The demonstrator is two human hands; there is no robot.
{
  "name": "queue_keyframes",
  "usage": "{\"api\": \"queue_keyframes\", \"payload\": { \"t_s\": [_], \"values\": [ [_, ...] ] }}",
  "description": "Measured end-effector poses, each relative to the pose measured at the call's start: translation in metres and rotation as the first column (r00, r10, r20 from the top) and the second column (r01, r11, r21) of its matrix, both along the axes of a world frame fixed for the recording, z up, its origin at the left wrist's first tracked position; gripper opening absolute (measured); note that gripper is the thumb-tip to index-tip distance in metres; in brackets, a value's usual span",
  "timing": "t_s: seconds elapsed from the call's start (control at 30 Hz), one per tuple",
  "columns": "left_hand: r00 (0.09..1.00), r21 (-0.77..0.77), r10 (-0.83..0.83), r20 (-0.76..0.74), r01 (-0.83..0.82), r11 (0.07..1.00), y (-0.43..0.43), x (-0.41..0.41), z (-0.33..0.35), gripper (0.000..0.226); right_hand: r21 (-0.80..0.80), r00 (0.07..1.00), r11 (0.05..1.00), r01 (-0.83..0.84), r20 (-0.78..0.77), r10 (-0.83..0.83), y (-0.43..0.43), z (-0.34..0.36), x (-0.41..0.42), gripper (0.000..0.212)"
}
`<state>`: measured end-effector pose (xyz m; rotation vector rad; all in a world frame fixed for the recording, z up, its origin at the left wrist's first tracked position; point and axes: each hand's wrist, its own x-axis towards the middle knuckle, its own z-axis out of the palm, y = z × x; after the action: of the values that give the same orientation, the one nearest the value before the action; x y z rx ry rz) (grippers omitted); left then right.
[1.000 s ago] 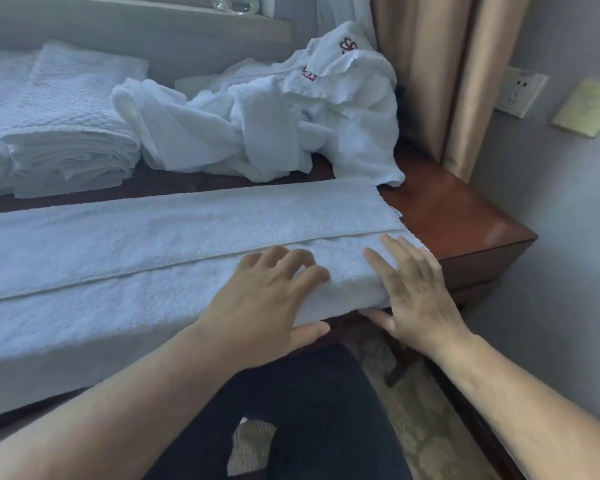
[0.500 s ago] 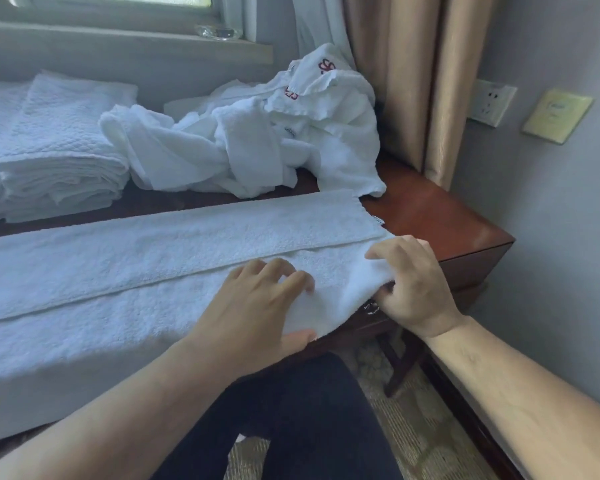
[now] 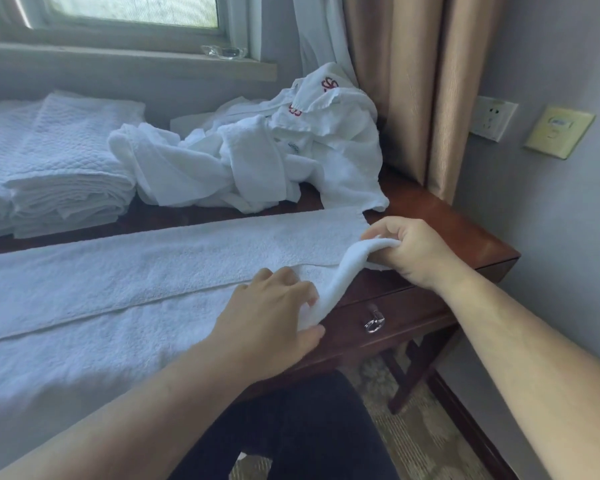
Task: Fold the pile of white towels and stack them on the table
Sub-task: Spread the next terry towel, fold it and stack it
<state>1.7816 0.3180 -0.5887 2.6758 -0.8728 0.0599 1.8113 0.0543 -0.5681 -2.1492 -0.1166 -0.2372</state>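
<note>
Now right hand (image 3: 409,252) grips towel (image 3: 160,271) corner; left hand (image 3: 271,317) pinches edge.

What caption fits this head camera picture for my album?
Right hand lifts the end of a long white towel while left hand pinches its edge.

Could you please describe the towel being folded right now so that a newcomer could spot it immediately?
Start at the wooden table under the window. The long towel lies flat along its near edge, already folded lengthwise, with both hands gripping its right end: right hand, left hand. Unlike the crumpled pile and the folded stack behind it, it is spread out.
</note>
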Motion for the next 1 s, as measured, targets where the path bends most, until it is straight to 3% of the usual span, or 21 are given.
{"api": "queue_keyframes", "payload": {
  "t_s": [0.07, 0.17, 0.27, 0.33, 0.53, 0.73, 0.9, 1.0],
  "values": [
    [0.998, -0.085, 0.031, -0.055, -0.035, 0.996, 0.0, 0.008, 0.004, 0.021, 0.042, 1.0, 0.999, -0.015, -0.017, 0.016, -0.001, 0.003, 0.004, 0.023],
    [0.967, -0.198, 0.07, -0.245, -0.121, 0.973, 0.005, 0.026, 0.012, 0.031, 0.038, 0.999, 0.999, -0.019, -0.045, 0.021, -0.01, 0.002, 0.007, 0.048],
    [0.954, -0.231, 0.092, -0.285, -0.161, 0.959, 0.007, 0.043, 0.021, 0.036, -0.206, 0.999, 0.979, -0.005, -0.05, -0.006, -0.017, -0.003, 0.003, 0.089],
    [0.96, -0.235, 0.092, -0.264, -0.157, 0.959, 0.003, 0.054, 0.027, 0.038, -0.304, 0.999, 0.953, 0.01, 0.048, 0.005, -0.016, -0.008, 0.0, 0.101],
    [0.975, -0.113, 0.093, -0.203, -0.118, 0.987, -0.008, 0.085, 0.041, 0.048, -0.363, 0.952, 0.925, 0.116, 0.307, 0.001, -0.012, -0.019, 0.014, 0.089],
    [0.979, 0.024, 0.107, -0.173, -0.104, 0.994, 0.0, 0.115, 0.055, 0.045, -0.494, 0.991, 0.869, -0.004, 0.113, 0.069, -0.018, -0.014, 0.019, 0.098],
    [0.979, 0.092, 0.113, -0.168, -0.099, 0.991, -0.001, 0.141, 0.056, 0.042, -0.605, 0.998, 0.795, -0.04, 0.014, 0.06, -0.016, -0.008, 0.038, 0.068],
    [0.991, 0.109, 0.069, -0.116, -0.056, 0.993, -0.002, 0.152, 0.05, 0.049, -0.663, 1.0, 0.749, -0.004, 0.02, 0.022, -0.013, -0.003, 0.046, 0.062]
  ]
}}
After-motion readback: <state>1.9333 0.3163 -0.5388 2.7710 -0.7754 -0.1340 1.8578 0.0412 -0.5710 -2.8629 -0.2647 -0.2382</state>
